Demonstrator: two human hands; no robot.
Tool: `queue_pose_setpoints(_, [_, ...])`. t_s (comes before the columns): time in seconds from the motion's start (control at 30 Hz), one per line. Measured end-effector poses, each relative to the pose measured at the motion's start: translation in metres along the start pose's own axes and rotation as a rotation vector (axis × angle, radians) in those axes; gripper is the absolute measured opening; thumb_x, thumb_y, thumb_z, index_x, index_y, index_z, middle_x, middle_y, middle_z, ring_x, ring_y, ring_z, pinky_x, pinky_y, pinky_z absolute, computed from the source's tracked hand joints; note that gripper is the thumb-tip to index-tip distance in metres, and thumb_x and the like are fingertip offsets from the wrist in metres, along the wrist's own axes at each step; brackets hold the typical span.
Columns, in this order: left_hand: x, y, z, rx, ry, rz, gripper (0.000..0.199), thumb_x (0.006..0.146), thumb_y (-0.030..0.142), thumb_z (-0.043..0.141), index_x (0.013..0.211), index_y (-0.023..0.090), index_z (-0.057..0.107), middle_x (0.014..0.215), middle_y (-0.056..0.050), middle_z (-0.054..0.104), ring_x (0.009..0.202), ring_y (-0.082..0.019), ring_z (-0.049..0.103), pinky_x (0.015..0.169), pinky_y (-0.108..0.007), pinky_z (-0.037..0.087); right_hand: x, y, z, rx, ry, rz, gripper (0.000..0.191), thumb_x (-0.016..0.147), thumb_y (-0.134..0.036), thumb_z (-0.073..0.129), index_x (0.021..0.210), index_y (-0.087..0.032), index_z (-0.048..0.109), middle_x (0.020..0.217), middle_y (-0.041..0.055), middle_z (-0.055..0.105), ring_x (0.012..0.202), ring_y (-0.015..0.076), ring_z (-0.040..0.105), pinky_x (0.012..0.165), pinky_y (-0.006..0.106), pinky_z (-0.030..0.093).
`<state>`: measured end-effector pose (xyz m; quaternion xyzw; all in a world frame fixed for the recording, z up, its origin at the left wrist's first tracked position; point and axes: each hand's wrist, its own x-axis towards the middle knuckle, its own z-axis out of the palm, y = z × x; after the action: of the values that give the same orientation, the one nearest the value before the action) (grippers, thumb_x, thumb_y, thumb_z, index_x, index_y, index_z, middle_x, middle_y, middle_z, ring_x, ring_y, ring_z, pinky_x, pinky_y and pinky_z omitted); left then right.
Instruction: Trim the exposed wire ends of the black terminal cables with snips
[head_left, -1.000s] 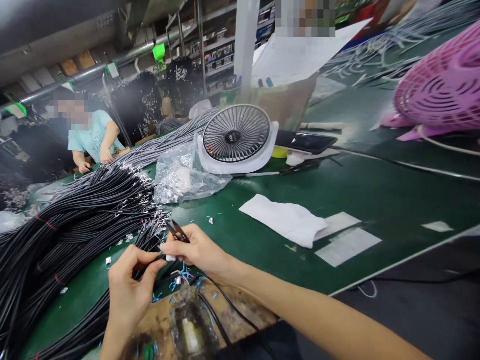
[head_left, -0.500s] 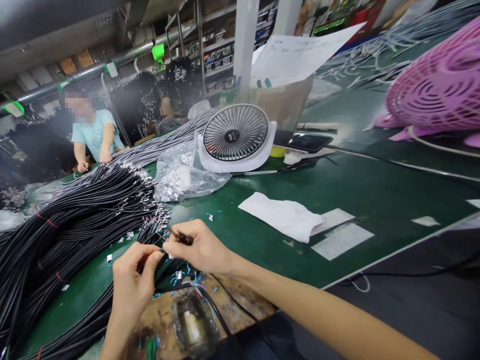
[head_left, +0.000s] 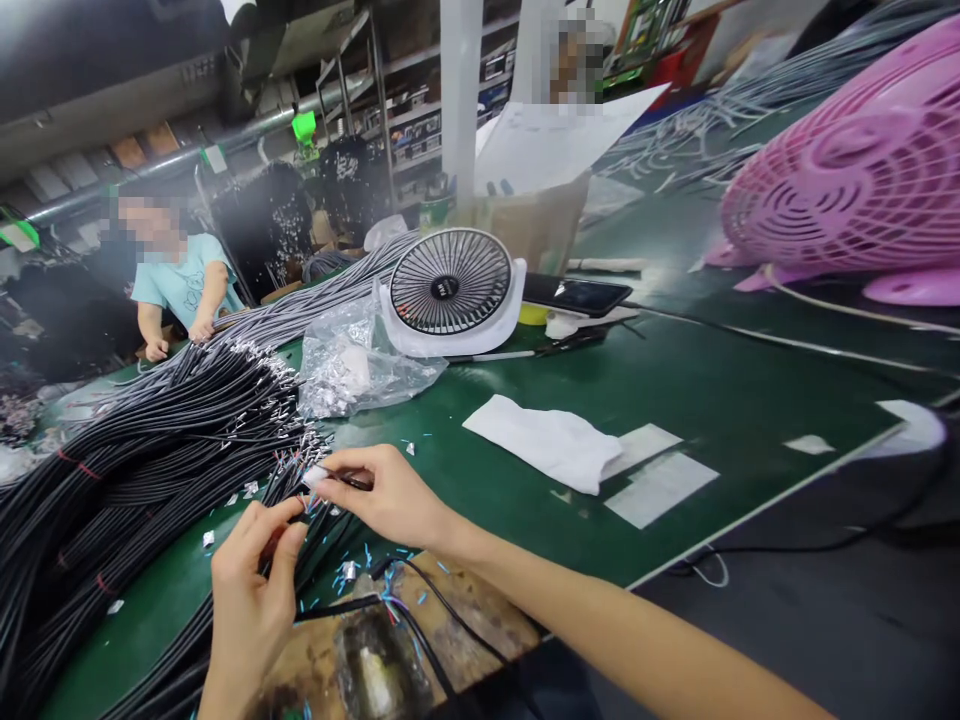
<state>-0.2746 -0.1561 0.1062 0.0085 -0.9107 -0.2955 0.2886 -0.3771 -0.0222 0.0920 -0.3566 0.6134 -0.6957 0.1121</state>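
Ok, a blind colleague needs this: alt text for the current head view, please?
A person's left hand pinches thin wires while the right hand holds a dark tool and a small white piece. Black cable bundles lie left on a green table; a round fan sits beyond.

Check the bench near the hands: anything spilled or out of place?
Yes: blue scraps lie strewn across the green tabletop and wooden board near the right hand, looking untidy beside the black cables, which are gathered in bundles.

Dark tool (head_left: 358,479) in right hand (head_left: 390,497), left hand (head_left: 251,580) near black cables (head_left: 142,465)
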Motion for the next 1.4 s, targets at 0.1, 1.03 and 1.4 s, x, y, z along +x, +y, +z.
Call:
queue_pose_setpoints(0.1, [-0.001, 0.001, 0.001, 0.014, 0.007, -0.006, 0.021, 0.084, 0.029, 0.050, 0.089, 0.021, 0.069, 0.067, -0.002, 0.060, 0.057, -0.014, 0.055, 0.050, -0.022, 0.044, -0.002, -0.002, -0.001, 0.071, 0.029, -0.007, 0.017, 0.079, -0.027, 0.059, 0.077, -0.013, 0.067, 0.077, 0.0025, 0.065, 0.069, 0.0112, 0.058, 0.064, 0.021, 0.046])
queue_pose_setpoints(1.03, [-0.014, -0.006, 0.014, 0.256, 0.128, 0.050, 0.016, 0.082, 0.027, 0.054, 0.090, 0.020, 0.067, 0.061, 0.000, 0.057, 0.052, -0.012, 0.051, 0.052, -0.023, 0.043, -0.010, -0.002, 0.006, 0.190, 0.092, 0.000, 0.011, 0.073, -0.016, 0.060, 0.079, -0.013, 0.069, 0.075, 0.0021, 0.067, 0.064, 0.0093, 0.059, 0.058, 0.018, 0.047])
queue_pose_setpoints(1.4, [-0.012, -0.010, 0.008, 0.223, 0.071, 0.060, 0.020, 0.086, 0.025, 0.047, 0.084, 0.021, 0.066, 0.063, -0.002, 0.059, 0.064, -0.016, 0.057, 0.059, -0.025, 0.044, -0.007, -0.010, -0.002, 0.315, 0.064, 0.107, 0.029, 0.069, -0.020, 0.068, 0.097, -0.013, 0.067, 0.076, 0.0020, 0.071, 0.069, 0.0108, 0.067, 0.070, 0.020, 0.054])
